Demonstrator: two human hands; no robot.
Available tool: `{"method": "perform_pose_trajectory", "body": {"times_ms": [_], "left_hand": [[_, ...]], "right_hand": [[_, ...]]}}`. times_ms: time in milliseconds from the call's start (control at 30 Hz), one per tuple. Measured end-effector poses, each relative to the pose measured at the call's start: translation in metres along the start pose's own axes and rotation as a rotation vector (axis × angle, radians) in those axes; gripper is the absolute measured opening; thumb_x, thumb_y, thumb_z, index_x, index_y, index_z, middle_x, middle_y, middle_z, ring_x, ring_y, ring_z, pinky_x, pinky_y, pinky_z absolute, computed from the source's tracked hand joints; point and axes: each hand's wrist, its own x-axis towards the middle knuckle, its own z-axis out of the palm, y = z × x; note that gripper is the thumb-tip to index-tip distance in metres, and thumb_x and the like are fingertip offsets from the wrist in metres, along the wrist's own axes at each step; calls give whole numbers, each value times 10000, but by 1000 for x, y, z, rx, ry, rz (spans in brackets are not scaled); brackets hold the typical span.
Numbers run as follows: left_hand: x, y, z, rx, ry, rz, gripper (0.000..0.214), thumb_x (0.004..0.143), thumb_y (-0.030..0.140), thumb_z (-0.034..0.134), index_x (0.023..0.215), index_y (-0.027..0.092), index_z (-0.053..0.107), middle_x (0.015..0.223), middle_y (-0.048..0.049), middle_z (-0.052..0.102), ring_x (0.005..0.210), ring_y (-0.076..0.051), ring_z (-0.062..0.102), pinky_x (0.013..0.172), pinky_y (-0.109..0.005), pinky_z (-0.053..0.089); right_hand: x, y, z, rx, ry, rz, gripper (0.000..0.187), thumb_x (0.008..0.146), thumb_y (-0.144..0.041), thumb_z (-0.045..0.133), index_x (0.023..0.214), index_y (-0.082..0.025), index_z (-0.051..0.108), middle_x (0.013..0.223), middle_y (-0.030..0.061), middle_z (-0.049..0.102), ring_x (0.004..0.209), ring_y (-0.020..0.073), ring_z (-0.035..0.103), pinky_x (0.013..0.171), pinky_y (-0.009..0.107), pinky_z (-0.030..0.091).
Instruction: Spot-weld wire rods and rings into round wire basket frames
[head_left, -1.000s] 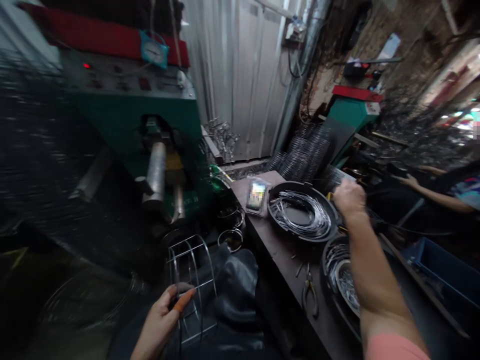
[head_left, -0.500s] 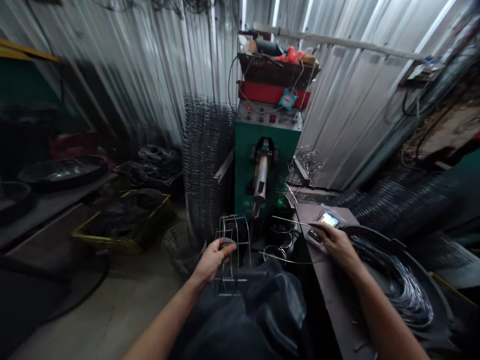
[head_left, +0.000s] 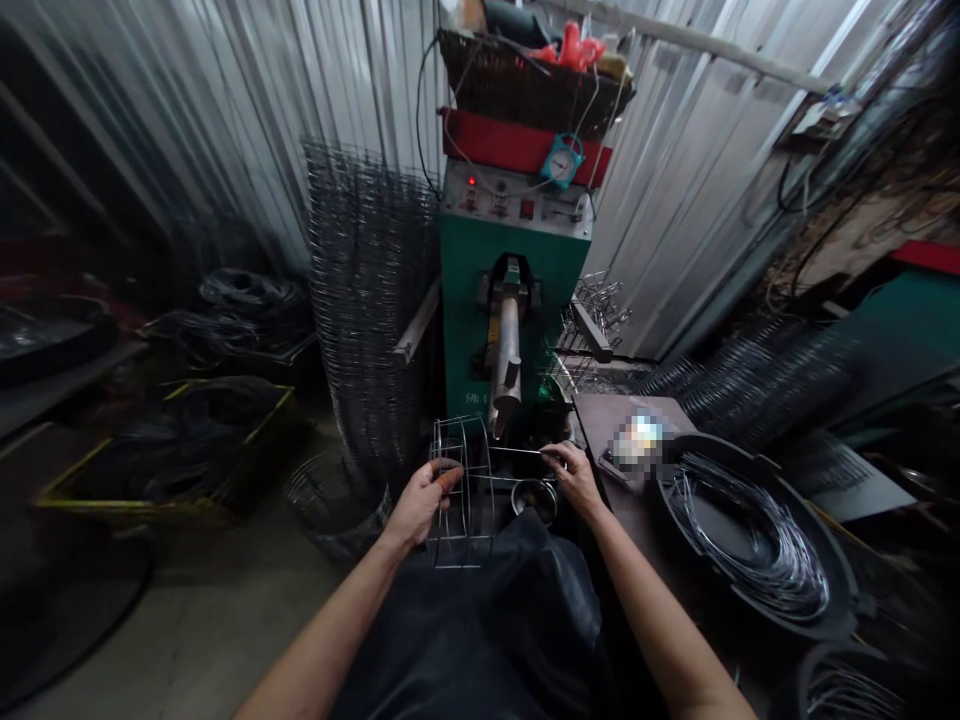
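Well, the left hand (head_left: pixel 424 505) grips a joined wire cage frame (head_left: pixel 459 490), the right hand (head_left: pixel 577 480) pinches one loose wire rod (head_left: pixel 521 451), and more coiled wire (head_left: pixel 750 555) lies at four o'clock.

Across the upper middle of the frame, a green machine body (head_left: pixel 495 300) is glowing beneath a red panel (head_left: pixel 517 140), and a pale blue gauge (head_left: pixel 562 160) is showing against that red. Behind it, a corrugated metal wall (head_left: pixel 682 200) is running in grey and white vertical stripes. At left, a wire mesh stack (head_left: pixel 367 300) is making a dark grid pattern, and a black-filled crate (head_left: pixel 161 500) is showing yellow edges. At lower centre, a black apron (head_left: pixel 480 620) is spreading below the left hand (head_left: pixel 424 505), whose orange finger cover (head_left: pixel 450 480) is standing out against a silver wire cage (head_left: pixel 457 490). The right hand (head_left: pixel 577 480) is pinching a silver wire (head_left: pixel 517 450). At lower right, a black pan (head_left: pixel 750 590) is ringing pale silver wire coils (head_left: pixel 750 540).
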Motion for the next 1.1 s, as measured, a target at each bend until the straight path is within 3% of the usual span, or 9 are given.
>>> {"method": "perform_pose_trajectory", "body": {"times_ms": [500,1100], "left_hand": [[30,-2,12,-63,-14,-96,361,504,381,741,730,148,584,577,53,434,477,-50,320,383,-158,221],[45,3,14,-103,-1,-104,381,449,350,777,702,135,591,545,57,424,471,-48,332,364,-154,199]], "right_hand": [[16,33,4,42,-21,-93,169,855,-296,490,865,-210,634,796,33,569,793,169,524,742,290,378],[25,42,4,23,-40,-93,183,865,-307,479,863,-205,631,782,32,557,789,166,522,722,281,391]]}}
